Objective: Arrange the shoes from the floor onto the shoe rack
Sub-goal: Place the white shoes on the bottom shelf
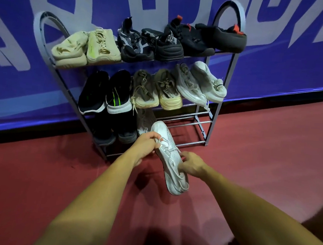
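Observation:
A white sneaker (pixel 169 155) hangs in the air in front of the bottom shelf of the grey metal shoe rack (pixel 202 123), toe toward the rack. My left hand (pixel 147 146) pinches its lace near the front. My right hand (pixel 191 163) grips the shoe at its collar from the right. Its white partner (pixel 145 121) lies on the bottom shelf just behind, beside a black pair (pixel 114 132). The top and middle shelves are full of shoes.
The rack stands against a blue banner wall (pixel 276 54) on a red floor (pixel 260 148). The right half of the bottom shelf shows bare rails (pixel 191 122). A dark shape (pixel 318 213) shows at the right edge.

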{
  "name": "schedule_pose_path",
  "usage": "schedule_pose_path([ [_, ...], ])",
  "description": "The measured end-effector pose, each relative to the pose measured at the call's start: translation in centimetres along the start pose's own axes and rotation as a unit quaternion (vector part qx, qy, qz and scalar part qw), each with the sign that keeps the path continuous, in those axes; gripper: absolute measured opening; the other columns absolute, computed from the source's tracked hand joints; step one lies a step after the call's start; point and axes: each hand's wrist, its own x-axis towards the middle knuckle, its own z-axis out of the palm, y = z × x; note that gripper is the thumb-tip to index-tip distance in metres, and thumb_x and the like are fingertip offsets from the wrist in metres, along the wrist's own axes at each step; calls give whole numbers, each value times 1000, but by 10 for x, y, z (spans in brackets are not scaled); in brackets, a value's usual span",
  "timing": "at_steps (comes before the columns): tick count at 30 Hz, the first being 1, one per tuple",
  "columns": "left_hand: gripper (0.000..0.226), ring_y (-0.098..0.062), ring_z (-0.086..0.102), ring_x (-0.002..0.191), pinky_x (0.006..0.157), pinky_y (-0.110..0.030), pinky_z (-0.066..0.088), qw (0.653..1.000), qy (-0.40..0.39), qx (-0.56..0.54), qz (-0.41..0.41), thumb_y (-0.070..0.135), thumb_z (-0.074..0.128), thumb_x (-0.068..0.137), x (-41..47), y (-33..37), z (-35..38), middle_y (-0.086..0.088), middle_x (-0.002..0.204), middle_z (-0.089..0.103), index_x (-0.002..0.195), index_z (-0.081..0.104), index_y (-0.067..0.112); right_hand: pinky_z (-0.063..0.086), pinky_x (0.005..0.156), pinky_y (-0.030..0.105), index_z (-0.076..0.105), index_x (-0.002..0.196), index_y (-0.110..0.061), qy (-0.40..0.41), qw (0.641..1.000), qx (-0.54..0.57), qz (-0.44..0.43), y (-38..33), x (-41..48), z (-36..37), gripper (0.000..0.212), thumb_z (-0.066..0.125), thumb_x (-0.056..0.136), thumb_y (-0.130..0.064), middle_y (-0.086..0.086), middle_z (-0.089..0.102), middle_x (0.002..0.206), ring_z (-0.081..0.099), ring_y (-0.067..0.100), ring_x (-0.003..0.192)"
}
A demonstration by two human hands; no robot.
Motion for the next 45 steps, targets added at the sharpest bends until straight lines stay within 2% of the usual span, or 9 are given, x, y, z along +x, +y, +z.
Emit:
schedule_pose_path([
  [6,50,-12,57,74,57,-22,41,998,8,-54,9,2,61,88,14,0,7,1,89,67,129,54,30,35,47,23,59,59,-8,85,994,53,42,4,17,1,10,58,67,-1,-1,51,56,47,18,55],
  [10,50,-9,59,70,54,-20,41,998,41,-48,-22,13,69,87,22,-4,13,1,87,68,131,50,27,51,49,37,61,66,0,144,978,136,61,3,33,-5,23,46,49,-2,6,61,57,54,21,59],
  [13,51,-12,61,78,56,-22,42,999,16,18,-47,41,67,88,26,-11,16,0,101,68,135,49,33,59,54,38,70,69,-6,169,968,170,78,-6,46,-14,35,46,45,2,11,71,64,67,28,65],
  [18,72,-27,64,115,94,-42,52,993,2,103,-56,63,58,75,41,-25,26,-4,129,66,142,44,43,61,75,36,77,87,-19,242,941,216,97,-28,71,-26,39,51,60,-7,7,75,80,71,28,79],
  [22,43,-15,65,78,53,-24,44,996,0,46,-78,40,60,87,49,-22,34,2,103,73,130,56,38,55,90,34,77,109,-19,255,928,257,92,-36,80,-31,36,58,78,-17,4,76,104,69,27,99],
  [26,38,-12,55,82,53,-22,37,996,9,-18,-92,26,55,91,65,-24,39,8,99,70,127,60,38,54,97,37,77,110,-19,237,923,293,72,-36,87,-32,37,60,77,-17,3,76,106,68,26,104],
  [33,60,-11,52,85,57,-23,37,980,77,-148,-109,16,62,89,94,-19,50,11,112,65,142,43,37,59,86,40,76,111,-29,190,912,362,45,-37,119,-39,56,60,58,-26,-1,78,97,72,22,90],
  [40,70,-14,54,106,76,-26,41,957,108,-234,-133,25,64,91,106,-25,62,2,136,58,151,32,38,37,41,18,68,119,-14,149,895,420,34,-43,130,-39,43,52,86,8,3,64,72,47,7,44],
  [45,65,-9,45,71,53,-22,33,964,103,-196,-147,24,61,93,109,-16,51,5,104,62,148,33,43,37,41,13,69,117,-7,148,885,439,34,-41,135,-28,46,46,82,13,7,67,87,53,-1,45],
])
